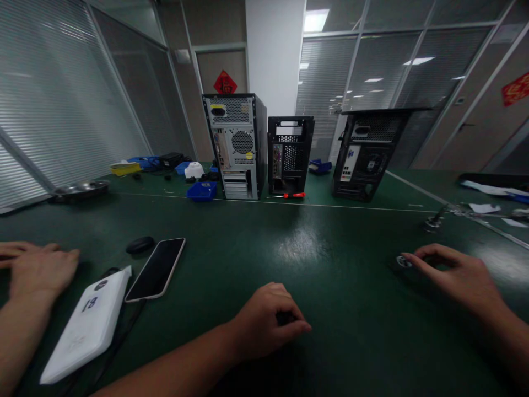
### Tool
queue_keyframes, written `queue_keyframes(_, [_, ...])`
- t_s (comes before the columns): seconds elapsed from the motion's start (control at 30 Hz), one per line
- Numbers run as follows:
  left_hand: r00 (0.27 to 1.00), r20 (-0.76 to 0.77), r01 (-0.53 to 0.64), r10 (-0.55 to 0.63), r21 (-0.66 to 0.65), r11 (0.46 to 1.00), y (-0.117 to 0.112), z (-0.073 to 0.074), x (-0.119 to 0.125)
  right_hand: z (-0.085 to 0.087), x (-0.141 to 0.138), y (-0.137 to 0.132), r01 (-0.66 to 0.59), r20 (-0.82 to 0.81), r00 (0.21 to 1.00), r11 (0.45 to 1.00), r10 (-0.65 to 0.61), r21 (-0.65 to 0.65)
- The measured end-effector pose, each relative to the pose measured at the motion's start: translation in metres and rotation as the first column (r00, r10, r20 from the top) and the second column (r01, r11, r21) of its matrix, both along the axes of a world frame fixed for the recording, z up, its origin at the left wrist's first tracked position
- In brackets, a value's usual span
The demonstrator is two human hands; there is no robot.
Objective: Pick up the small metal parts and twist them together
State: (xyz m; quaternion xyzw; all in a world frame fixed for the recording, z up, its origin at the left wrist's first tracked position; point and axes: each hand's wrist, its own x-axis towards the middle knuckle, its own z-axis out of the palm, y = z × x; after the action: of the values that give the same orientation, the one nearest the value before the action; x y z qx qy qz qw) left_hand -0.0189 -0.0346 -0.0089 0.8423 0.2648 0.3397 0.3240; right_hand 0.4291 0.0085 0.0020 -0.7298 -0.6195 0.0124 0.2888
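Observation:
My right hand, at the right of the table, has its thumb and forefinger closed on the edge of a small round silver-and-black piece. Its exact kind is too blurred to tell. Near the front middle, my left hand rests on the green tabletop with its fingers curled in. A dark gap shows between thumb and fingers; whether anything lies inside is hidden. Beyond my right hand stands a metal part with a round base, next to a clutter of metal pieces and paper scraps.
Three computer cases stand at the back, a red-handled screwdriver before the middle one. A phone, white power bank and black mouse-like object lie left, near another person's hand. Blue bins and a metal tray sit behind.

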Motion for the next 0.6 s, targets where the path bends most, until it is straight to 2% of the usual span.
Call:
queue_keyframes(0.2, [1.000,-0.006,-0.001,0.001,0.003,1.000,0.000,0.001,0.001,0.002,-0.004,0.000,-0.098,0.031,0.995,0.995,0.099,-0.031])
queue_keyframes(0.37, [1.000,-0.006,0.002,-0.002,0.007,1.000,0.000,0.001,0.001,0.008,-0.008,0.000,-0.168,-0.006,0.986,0.985,0.168,-0.049])
queue_keyframes(0.6, [1.000,-0.025,0.008,-0.008,0.003,1.000,0.000,0.002,0.000,0.016,-0.018,-0.007,-0.149,0.032,0.988,0.989,0.149,0.002])
